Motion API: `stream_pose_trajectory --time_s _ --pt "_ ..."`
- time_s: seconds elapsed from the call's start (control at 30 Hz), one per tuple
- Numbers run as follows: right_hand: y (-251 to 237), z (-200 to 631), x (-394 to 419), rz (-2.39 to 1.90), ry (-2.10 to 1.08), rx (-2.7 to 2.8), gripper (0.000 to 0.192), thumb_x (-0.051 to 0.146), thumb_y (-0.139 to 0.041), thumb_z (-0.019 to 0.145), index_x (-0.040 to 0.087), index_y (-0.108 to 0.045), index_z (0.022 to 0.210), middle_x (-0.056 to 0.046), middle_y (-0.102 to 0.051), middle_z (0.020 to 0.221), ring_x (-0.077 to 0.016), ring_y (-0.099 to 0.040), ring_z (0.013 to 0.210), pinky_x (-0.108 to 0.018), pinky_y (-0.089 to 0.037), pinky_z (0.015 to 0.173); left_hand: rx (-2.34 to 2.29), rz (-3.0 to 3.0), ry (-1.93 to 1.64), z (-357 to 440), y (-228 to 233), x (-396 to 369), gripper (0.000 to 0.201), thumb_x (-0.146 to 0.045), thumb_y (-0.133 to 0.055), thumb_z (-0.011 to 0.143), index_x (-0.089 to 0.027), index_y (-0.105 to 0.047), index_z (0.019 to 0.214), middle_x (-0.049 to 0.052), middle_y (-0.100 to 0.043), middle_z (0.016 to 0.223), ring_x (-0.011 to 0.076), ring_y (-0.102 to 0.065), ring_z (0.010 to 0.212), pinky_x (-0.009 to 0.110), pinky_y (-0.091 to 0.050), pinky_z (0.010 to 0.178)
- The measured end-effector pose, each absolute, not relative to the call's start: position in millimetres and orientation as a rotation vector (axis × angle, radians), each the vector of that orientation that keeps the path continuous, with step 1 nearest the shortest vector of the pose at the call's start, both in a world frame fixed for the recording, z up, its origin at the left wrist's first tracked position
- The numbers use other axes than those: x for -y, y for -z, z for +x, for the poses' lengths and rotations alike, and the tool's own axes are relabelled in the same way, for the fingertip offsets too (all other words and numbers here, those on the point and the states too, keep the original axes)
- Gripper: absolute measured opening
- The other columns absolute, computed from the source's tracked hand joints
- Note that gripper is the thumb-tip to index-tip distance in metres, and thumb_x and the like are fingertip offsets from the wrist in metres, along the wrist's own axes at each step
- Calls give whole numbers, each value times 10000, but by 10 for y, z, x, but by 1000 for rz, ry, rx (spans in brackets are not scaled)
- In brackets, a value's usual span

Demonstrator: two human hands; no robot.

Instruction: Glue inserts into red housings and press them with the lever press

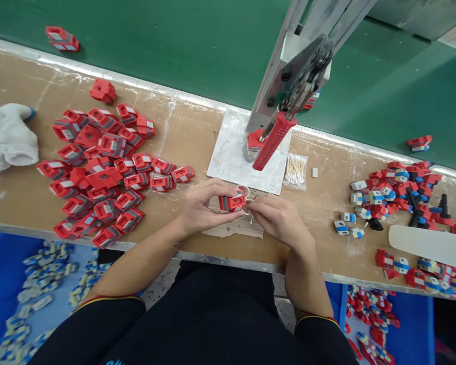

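My left hand (pixel 203 205) is closed round a red and grey plastic toy part (pixel 231 202), its hollow side facing up. Close by, my right hand (pixel 275 215) pinches a thin pale stick that looks like a cotton swab (pixel 251 219), mostly hidden by the fingers. Small clear round dishes (pixel 244 191) stand right at the fingertips, partly covered by the hands. Beneath both hands lies a torn piece of cardboard (pixel 231 230). Just beyond them, a red-handled toggle clamp (pixel 275 142) on a metal post stands over another red part (pixel 255 139) on a white plate (pixel 228 147).
A bag of cotton swabs (pixel 295 171) lies right of the plate. Many red parts (pixel 102 177) are heaped at left, beside a white glove (pixel 9 137). Red, white and blue pieces (pixel 395 192) pile up at right. A green conveyor belt (pixel 175 50) runs behind; blue bins (pixel 410 324) sit below.
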State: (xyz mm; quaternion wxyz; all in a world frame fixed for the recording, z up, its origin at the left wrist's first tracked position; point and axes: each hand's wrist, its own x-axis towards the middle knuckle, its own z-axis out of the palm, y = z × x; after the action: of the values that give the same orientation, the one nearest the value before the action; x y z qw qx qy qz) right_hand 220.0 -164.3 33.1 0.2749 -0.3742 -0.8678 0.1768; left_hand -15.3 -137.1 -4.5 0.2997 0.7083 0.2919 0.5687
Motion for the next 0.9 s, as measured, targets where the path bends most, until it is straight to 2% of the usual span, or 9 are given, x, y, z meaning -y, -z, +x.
stream_pose_trajectory --time_s 0.07,0.3,0.5,0.9 --pt "-323 2185 1641 -1010 -490 2294 190 130 -612 1011 241 -765 1032 -29 -811 839 -167 -730 722 -284 -564 640 -784 1884 -1495 -150 36 1371 328 -302 -952 769 -192 -762 1013 71 -828 922 186 -793 810 280 -651 724" --pt "-400 2024 1748 -894 -568 1575 172 162 -698 968 297 -766 1051 -15 -818 829 -197 -764 696 -348 -608 617 -719 1943 -1466 -119 19 1385 308 -272 -945 780 -183 -758 1007 76 -823 931 179 -801 846 265 -667 756" --pt "-374 1921 1726 -888 -611 1628 156 153 -696 967 280 -766 1024 -22 -834 851 -187 -784 709 -321 -623 612 -739 1970 -1454 -117 22 1400 299 -291 -944 780 -217 -766 1008 53 -823 959 175 -806 856 270 -679 756" --pt "-401 1948 1726 -887 -575 1725 196 115 -683 969 268 -765 1060 -28 -837 869 -180 -787 731 -317 -638 641 -720 2000 -1460 -123 14 1390 275 -277 -928 804 -208 -757 1008 44 -807 926 169 -798 849 260 -673 745"
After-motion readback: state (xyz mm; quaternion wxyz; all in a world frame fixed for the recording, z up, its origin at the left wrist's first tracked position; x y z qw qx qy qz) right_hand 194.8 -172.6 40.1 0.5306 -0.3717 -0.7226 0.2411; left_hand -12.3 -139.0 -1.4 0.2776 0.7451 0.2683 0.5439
